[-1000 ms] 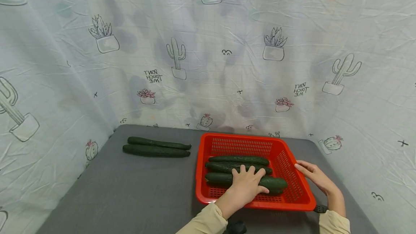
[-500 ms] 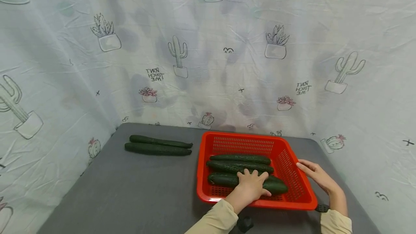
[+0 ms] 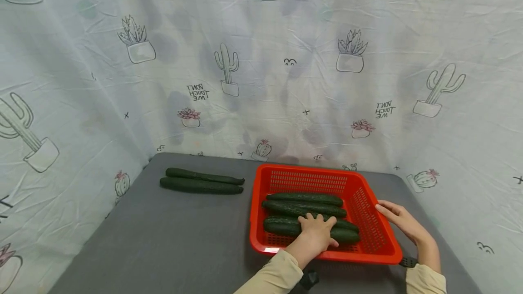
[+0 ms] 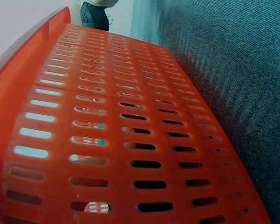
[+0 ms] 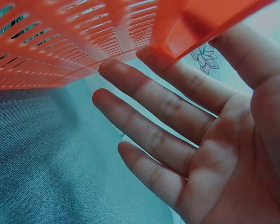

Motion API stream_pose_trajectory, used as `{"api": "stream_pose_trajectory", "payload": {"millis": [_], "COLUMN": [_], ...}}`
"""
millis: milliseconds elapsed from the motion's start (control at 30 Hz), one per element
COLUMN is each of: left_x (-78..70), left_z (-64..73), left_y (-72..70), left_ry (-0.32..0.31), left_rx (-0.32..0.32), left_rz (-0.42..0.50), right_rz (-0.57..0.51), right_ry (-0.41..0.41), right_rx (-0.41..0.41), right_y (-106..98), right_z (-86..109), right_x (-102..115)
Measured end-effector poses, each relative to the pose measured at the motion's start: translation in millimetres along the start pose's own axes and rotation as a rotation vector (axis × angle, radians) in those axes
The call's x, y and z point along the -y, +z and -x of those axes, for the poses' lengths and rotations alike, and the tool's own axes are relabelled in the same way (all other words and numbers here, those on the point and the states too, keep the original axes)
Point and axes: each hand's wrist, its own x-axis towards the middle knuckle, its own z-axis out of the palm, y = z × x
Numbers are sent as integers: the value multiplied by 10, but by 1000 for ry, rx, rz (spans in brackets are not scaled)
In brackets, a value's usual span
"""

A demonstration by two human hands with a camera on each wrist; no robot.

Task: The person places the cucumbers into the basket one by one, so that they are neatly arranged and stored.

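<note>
A red slotted plastic basket [image 3: 355, 257] holds several long dark green cucumbers [image 3: 304, 198] lying side by side. My left hand [image 3: 316, 235] reaches in over the front rim, its fingers spread across the frontmost cucumber [image 3: 347, 236], thumb on the near side and fingertips on the far side. At the right rim, my right hand [image 3: 402, 222] holds the basket. In the right wrist view that hand's thumb is at the rim, and the nearly straight fingers [image 5: 149, 88] lie along the outside wall. Only the basket's slotted outer wall [image 4: 116, 116] fills the left wrist view, hiding the left hand.
Two more cucumbers [image 3: 200, 185] lie together on the grey tabletop [image 3: 175, 235], left of the basket. A pale curtain [image 3: 261, 80] printed with cacti surrounds the table at the back and both sides. Dark wrist devices [image 3: 408, 262] show below the hands.
The frontmost cucumber under my left hand has turned and settled lower toward the near side, revealing another just behind it. My left hand has shifted slightly right. The right hand stays at the rim.
</note>
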Motion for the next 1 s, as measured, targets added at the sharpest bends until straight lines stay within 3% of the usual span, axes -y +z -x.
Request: {"api": "stream_pose_trajectory", "payload": {"millis": [700,1000], "left_x": [-15,-17], "left_z": [0,13], "left_y": [21,42], "left_ry": [-10,24], "left_rx": [-37,-110], "left_rz": [-12,-73], "right_rz": [-24,-22], "right_ry": [-8,-14], "right_rx": [10,9], "right_y": [-10,-10], "right_z": [-3,0], "right_x": [-16,-17]}}
